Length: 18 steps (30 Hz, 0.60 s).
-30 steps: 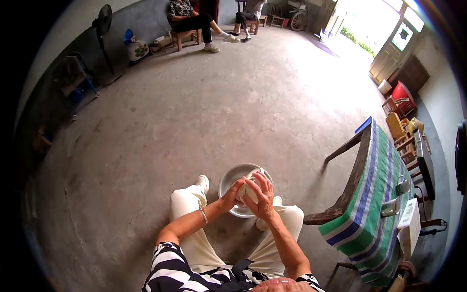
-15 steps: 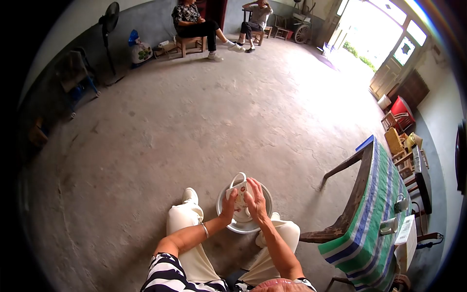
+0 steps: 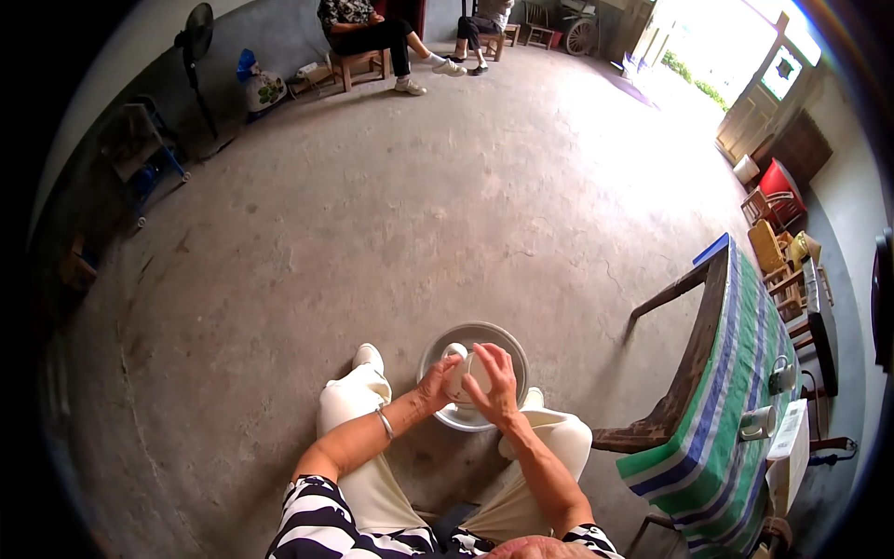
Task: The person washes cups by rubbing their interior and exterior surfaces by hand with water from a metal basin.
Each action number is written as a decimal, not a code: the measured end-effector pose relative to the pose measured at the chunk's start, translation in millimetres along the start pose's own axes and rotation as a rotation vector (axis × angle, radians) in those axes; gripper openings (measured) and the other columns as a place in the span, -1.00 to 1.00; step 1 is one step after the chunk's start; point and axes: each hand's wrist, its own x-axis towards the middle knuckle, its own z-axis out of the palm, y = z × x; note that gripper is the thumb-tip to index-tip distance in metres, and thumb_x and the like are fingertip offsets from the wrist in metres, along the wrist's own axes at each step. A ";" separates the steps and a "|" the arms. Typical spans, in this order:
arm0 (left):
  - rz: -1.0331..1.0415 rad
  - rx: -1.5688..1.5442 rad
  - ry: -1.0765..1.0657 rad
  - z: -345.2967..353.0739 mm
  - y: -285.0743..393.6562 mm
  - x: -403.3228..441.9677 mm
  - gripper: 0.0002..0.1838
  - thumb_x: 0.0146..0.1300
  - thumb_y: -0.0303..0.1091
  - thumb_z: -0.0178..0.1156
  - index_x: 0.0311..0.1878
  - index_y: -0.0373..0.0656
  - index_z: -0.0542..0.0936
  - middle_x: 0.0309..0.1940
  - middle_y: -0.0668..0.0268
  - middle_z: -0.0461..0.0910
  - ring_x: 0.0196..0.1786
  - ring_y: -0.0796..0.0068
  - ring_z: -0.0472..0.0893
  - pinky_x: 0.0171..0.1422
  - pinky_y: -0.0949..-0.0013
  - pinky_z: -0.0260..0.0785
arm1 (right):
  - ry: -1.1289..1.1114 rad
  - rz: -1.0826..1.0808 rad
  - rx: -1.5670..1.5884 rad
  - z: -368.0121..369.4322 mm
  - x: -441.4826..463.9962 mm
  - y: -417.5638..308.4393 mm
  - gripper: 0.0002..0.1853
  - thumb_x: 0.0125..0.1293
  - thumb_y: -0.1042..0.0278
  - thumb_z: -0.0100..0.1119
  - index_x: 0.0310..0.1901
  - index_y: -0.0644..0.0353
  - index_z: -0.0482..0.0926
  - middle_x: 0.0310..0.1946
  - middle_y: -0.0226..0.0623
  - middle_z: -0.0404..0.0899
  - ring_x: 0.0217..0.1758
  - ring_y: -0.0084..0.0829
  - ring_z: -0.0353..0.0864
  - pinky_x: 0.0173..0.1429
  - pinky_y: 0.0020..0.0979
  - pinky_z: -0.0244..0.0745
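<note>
A round metal basin (image 3: 480,333) stands on the floor between my feet. Over it my left hand (image 3: 436,384) grips a white mug (image 3: 461,387) from the left side, with the mug's handle pointing up and away from me. My right hand (image 3: 496,384) is on the mug's right side, its fingers bent and slightly spread around it. Both hands partly cover the mug, and the basin's contents are mostly hidden behind them.
On the right, a table with a striped cloth (image 3: 712,401) bears mugs (image 3: 758,423) and a white box (image 3: 788,447). Two people sit on chairs (image 3: 358,65) at the back. A fan (image 3: 196,42) stands at the left wall; an open door (image 3: 759,93) is at the back right.
The mug has turned in my hands: its printed side and raised handle showed half a second ago, and now less of the print is visible. The whole view has shifted slightly.
</note>
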 end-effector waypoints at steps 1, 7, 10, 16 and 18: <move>0.035 0.060 -0.005 -6.9 -0.8 1.9 -0.62 0.27 -0.03 -0.06 0.06 0.02 0.40 -0.07 0.31 0.48 -0.02 0.32 0.51 0.06 0.13 0.42 | -0.003 -0.050 -0.010 -1.5 0.2 -4.5 -0.43 -0.01 0.24 0.24 0.10 0.17 0.41 0.02 -0.04 0.35 0.08 -0.02 0.35 0.08 -0.12 0.34; 0.038 0.157 -0.038 4.6 -2.0 -5.7 -0.60 0.34 -0.01 -0.21 0.13 0.04 0.35 -0.01 0.33 0.44 0.06 0.38 0.46 0.04 0.21 0.44 | -0.040 -0.252 -0.102 -16.8 1.1 -9.5 -0.36 -0.09 0.23 0.27 0.13 0.13 0.40 0.10 -0.03 0.31 0.12 0.00 0.32 0.11 -0.08 0.30; 0.078 0.190 -0.017 -6.2 -3.7 3.1 -0.51 0.34 0.13 -0.23 0.15 0.05 0.34 0.02 0.33 0.42 0.07 0.40 0.45 0.03 0.17 0.44 | -0.072 -0.319 -0.122 -18.0 0.1 -12.9 -0.33 -0.12 0.25 0.29 0.15 0.09 0.39 0.15 -0.02 0.27 0.15 0.02 0.30 0.16 -0.06 0.27; -0.021 0.255 0.045 -0.8 9.3 -7.1 -0.49 0.32 0.20 -0.23 0.11 0.08 0.38 -0.07 0.36 0.49 -0.01 0.41 0.51 -0.09 0.15 0.50 | -0.187 -0.331 0.078 -20.5 -2.1 -7.5 -0.20 -0.26 0.36 0.42 0.17 0.13 0.37 0.19 0.02 0.24 0.22 0.06 0.25 0.24 -0.06 0.24; -0.154 0.254 0.046 9.4 16.9 -18.9 -0.50 0.32 0.19 -0.21 0.06 0.06 0.42 -0.12 0.35 0.53 -0.08 0.41 0.55 -0.13 0.18 0.52 | -0.245 -0.339 0.082 -25.8 -3.8 -4.3 -0.13 -0.27 0.38 0.46 0.22 0.14 0.30 0.23 0.02 0.20 0.25 0.05 0.24 0.26 -0.09 0.24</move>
